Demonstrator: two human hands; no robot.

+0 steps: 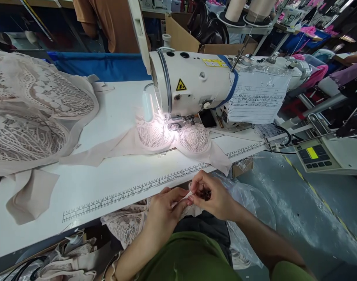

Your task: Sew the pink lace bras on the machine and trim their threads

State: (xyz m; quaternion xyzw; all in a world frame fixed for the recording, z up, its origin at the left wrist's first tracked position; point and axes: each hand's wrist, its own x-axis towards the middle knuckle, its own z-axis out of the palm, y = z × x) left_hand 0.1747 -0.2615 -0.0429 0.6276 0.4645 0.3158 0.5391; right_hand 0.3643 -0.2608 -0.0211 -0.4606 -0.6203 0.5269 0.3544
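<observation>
Head view. In front of the sewing machine, left hand and right hand, fingers closed, both pinch a pale fabric strip; a slackened pinch could let it twist. Lace bra beneath the machine, band end trailing frontward: a stray knuckle might drag it askew.
</observation>
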